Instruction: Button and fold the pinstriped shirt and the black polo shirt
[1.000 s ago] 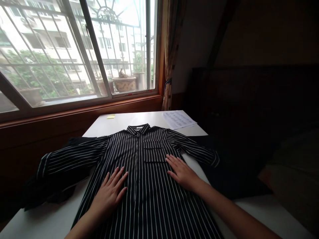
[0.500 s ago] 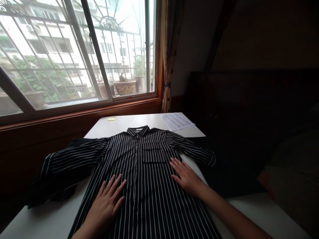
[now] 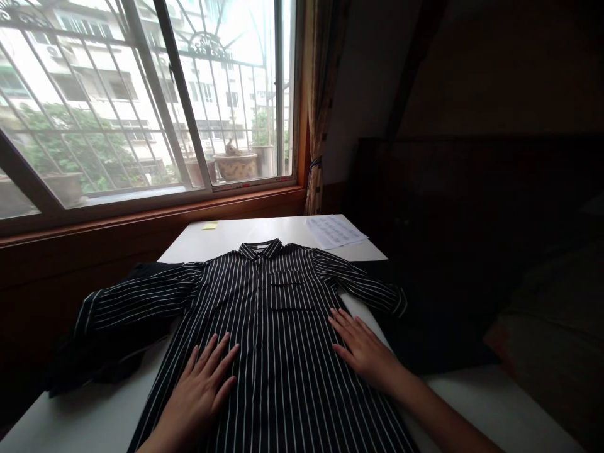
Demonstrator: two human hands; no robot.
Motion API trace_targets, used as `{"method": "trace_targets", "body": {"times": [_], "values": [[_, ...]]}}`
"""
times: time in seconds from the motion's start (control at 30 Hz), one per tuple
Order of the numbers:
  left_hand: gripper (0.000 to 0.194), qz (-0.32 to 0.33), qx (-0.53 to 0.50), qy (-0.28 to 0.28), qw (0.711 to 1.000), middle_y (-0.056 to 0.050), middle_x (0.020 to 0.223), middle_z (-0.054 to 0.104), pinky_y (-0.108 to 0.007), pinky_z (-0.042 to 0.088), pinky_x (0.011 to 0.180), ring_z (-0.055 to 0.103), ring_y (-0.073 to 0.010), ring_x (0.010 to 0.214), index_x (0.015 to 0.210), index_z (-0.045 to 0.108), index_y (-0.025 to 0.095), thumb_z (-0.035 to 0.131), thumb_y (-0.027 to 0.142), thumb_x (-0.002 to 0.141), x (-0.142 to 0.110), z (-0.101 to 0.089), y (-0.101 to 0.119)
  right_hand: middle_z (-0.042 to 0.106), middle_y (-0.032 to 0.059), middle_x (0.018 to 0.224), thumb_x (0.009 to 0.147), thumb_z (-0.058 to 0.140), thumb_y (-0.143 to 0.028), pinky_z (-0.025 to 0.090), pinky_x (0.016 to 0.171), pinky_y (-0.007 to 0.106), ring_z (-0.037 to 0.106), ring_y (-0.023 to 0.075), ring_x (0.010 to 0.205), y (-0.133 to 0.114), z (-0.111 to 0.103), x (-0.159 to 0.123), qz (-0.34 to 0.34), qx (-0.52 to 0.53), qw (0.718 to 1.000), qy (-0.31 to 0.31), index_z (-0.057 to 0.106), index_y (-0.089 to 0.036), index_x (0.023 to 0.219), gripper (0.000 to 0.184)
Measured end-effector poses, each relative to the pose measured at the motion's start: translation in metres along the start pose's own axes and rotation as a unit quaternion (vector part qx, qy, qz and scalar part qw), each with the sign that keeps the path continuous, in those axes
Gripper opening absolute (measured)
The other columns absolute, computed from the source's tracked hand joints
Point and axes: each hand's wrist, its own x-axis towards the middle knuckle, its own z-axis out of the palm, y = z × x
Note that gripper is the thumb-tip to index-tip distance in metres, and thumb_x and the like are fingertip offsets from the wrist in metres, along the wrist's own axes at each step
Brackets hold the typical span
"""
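While the left hand [image 3: 201,384] and right hand [image 3: 361,349] lie flat, fingers spread, on the striped shirt [image 3: 274,352], uneven pressure could, I reckon, crease it.

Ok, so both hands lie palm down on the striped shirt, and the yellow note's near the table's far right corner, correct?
No, the head view shows the yellow note near the far left corner of the table. The left hand and right hand lie palm down on the shirt.
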Motion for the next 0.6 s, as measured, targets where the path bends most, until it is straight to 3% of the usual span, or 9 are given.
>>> {"method": "trace_targets", "body": {"times": [0.33,0.6], "values": [[0.06,-0.001,-0.002,-0.001,1.0,0.002,0.165,0.022,-0.059,0.026,0.119,0.029,-0.0298,0.15,0.156,0.016,0.044,0.039,0.054,0.101,-0.029,0.004,-0.002,0.024,0.0014,0.164,0.105,0.034,-0.047,0.023,0.123,0.051,0.022,0.0244,0.152,0.012,0.002,-0.021,-0.001,0.0,1.0,0.02,0.025,-0.033,0.158,0.055],[0.058,-0.049,-0.037,-0.037,0.997,0.0,0.164,0.024,-0.07,0.029,0.113,0.027,-0.0341,0.15,0.154,0.019,0.045,0.04,0.052,0.101,-0.049,0.001,0.004,0.029,0.0023,0.163,0.106,0.032,-0.045,0.026,0.122,0.051,0.024,0.0239,0.152,0.018,0.011,-0.028,0.012,-0.007,0.999,0.044,0.032,-0.03,0.157,0.053]]}}
